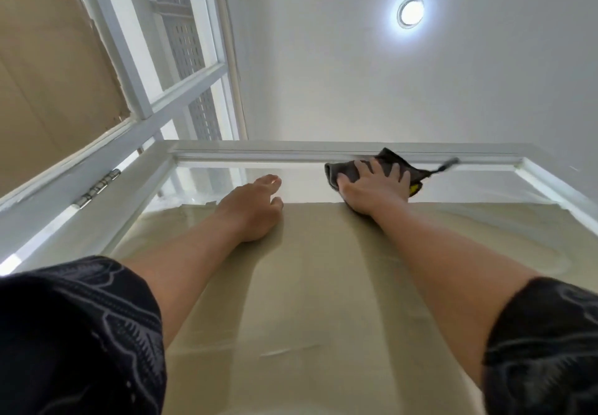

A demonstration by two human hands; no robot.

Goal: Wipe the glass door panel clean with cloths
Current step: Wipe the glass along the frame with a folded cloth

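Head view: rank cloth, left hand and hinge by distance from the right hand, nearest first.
1. Cloth: under the right hand, touching it.
2. Left hand: to its left, on the glass.
3. Hinge: far left.

Two hands (250,209) (372,188), one cloth (386,156), one hinge (97,188), one ceiling light (410,12)

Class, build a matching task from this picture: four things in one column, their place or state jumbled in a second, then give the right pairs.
Column 1:
1 cloth
2 left hand
3 ceiling light
4 hinge

Column 2:
A glowing
B on the left side of the white frame
C pressed under the right hand at the pane's top
D resting on the glass, left of the cloth

Pairs: 1-C, 2-D, 3-A, 4-B.
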